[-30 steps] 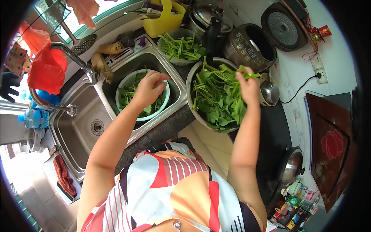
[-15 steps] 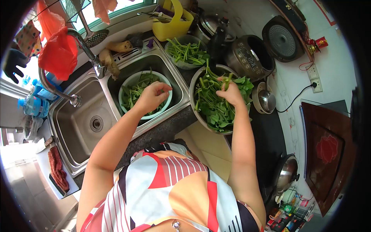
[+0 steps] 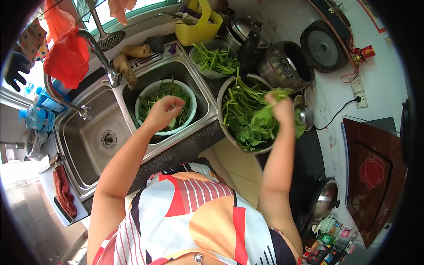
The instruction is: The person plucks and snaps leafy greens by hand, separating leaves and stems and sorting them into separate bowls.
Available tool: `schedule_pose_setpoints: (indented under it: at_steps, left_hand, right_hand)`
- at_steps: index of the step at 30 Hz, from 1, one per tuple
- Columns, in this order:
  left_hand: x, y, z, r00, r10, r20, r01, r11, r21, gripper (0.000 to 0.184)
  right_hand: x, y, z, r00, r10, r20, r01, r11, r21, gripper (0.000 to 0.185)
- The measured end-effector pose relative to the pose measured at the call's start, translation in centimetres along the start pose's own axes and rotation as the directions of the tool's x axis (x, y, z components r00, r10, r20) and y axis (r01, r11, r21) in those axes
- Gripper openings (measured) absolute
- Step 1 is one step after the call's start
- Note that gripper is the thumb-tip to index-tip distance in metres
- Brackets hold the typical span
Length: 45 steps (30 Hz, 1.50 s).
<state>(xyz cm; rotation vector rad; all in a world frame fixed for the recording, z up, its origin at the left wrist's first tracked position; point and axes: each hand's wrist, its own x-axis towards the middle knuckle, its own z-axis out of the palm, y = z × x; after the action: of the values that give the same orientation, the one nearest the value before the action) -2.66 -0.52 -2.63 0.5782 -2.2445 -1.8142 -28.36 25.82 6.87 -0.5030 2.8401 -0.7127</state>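
My right hand (image 3: 282, 109) is closed around a bunch of leafy greens (image 3: 266, 123), raised at the right side of a steel pot (image 3: 220, 119). Stems poke out above the fist and leaves hang below it. More long-stemmed greens (image 3: 236, 99) fill the pot. Over the pale plastic basin (image 3: 193, 112) in the right-hand sink bowl, my left hand (image 3: 162, 114) is curled with thumb and fingertips close together. What those fingertips hold, if anything, is too small to make out. Loose leaves and stems (image 3: 150, 105) lie in the basin.
Behind the pot stand a clear bowl of cut stems (image 3: 214, 59) and an open rice cooker (image 3: 282, 66). A curved faucet (image 3: 62, 104) arches over the left sink bowl (image 3: 95, 145). A knife (image 3: 54, 160) and brown cloth (image 3: 63, 190) lie at far left.
My right hand has lifted and shifted right, drawing the bunch of greens to the pot's right edge. My left hand has moved slightly left and down over the basin.
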Motion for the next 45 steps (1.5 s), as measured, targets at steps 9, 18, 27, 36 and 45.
schedule_pose_setpoints:
  at_steps: [9, 18, 27, 36, 45]
  left_hand:
    - [0.0, 0.7, -0.2, 0.999, -0.035, 0.030, 0.036, 0.999, -0.033, 0.021]
    - [-1.5, 0.8, -0.4, 0.999, -0.045, 0.014, 0.045, 0.999, 0.010, 0.021]
    - [-4.2, -1.7, -1.9, 0.988, -0.126, -0.086, 0.117, 0.987, -0.107, 0.022]
    - [-2.9, -1.5, 2.1, 0.977, -0.207, 0.048, 0.212, 0.965, -0.154, 0.023]
    - [0.5, 7.5, 8.9, 0.973, 0.210, 0.098, -0.178, 0.946, -0.270, 0.076]
  right_hand:
    - [-2.4, -0.2, -13.2, 0.772, -0.002, -0.636, 0.500, 0.619, 0.606, 0.024]
    - [5.0, -4.3, 4.4, 0.987, -0.112, 0.118, 0.153, 0.879, -0.452, 0.041]
    - [7.5, 2.1, 6.6, 0.977, -0.141, 0.160, 0.196, 0.890, -0.412, 0.047]
    - [3.8, 2.5, -5.0, 0.952, -0.286, 0.112, 0.199, 0.853, 0.483, 0.019]
    - [-2.8, -8.0, 0.1, 0.902, -0.429, 0.041, 0.418, 0.895, 0.155, 0.041]
